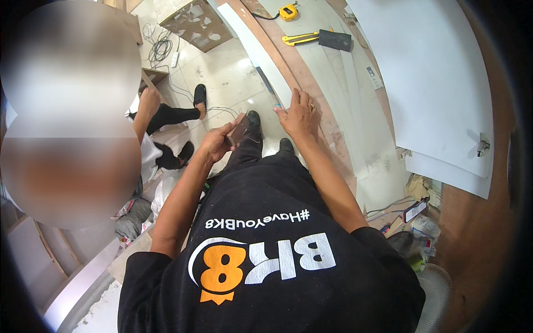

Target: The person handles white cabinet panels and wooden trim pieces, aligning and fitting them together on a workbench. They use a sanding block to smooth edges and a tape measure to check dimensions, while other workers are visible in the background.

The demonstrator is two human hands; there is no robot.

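My left hand (218,142) is closed round a small brown block (237,130), which looks like wood or a sanding block; its far edge points away from me. In front of me a long, narrow white strip (254,53) lies along the bench edge. My right hand (300,115) grips the near end of this strip, thumb at its left edge and fingers over the top. A bit of blue (278,105) shows beside that thumb. A dark narrow piece (264,79) sits along the strip's left edge.
On the bench (327,83) lie a yellow tape measure (288,12), a yellow utility knife (300,39) and a black flat block (335,40). A large white panel with hinges (438,83) stands at right. A co-worker's hand (149,105) is at left; cables (161,49) trail over the floor.
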